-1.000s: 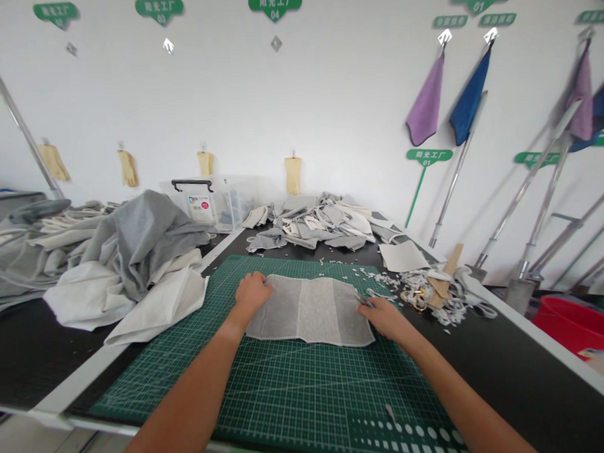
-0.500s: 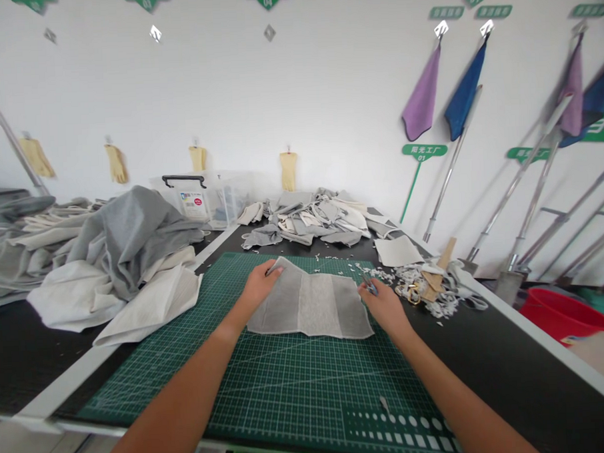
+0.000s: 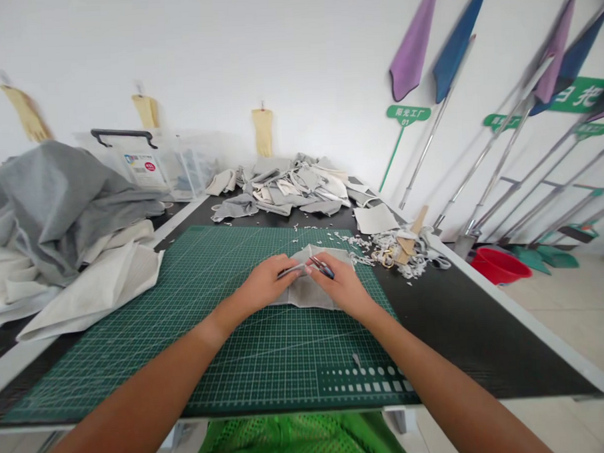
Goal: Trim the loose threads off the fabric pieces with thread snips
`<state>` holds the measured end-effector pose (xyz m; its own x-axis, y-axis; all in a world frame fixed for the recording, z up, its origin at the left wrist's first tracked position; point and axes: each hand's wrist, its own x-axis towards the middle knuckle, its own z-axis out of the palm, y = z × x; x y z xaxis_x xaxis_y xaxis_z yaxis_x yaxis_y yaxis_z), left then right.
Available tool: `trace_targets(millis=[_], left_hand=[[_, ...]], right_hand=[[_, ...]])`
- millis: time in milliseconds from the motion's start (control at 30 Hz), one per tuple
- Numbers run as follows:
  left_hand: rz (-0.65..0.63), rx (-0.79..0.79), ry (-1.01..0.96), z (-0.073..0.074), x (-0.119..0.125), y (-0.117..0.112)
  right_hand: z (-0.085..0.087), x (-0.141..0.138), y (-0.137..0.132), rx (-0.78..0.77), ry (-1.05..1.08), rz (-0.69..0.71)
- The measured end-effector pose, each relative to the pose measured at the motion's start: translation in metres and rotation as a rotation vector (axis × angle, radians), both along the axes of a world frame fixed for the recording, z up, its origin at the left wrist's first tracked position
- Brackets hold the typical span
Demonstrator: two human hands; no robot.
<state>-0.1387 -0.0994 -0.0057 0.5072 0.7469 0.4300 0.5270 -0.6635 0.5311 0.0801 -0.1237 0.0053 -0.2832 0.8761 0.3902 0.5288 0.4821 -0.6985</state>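
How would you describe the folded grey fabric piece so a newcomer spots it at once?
Find the green cutting mat on the black table, then its far middle. The folded grey fabric piece lies there under the left hand and right hand. Unlike the loose grey-and-white heaps around the mat, it is the one piece beneath the hands.

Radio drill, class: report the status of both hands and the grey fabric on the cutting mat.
Left hand on folded grey fabric. Right hand holding small scissors, blades over the fabric. Fabric scraps heaped off the green cutting mat, right of the hands.
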Motion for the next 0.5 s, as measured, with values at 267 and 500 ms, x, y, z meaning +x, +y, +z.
trace_targets(millis=[267,500], left_hand=[[-0.009,-0.045,-0.064,-0.005,0.002,0.001],[-0.012,-0.097,-0.168,-0.005,0.004,0.000]], right_hand=[[-0.009,0.000,0.006,-0.026,-0.089,-0.013],[-0.013,0.001,0.010,-0.123,0.013,0.032]])
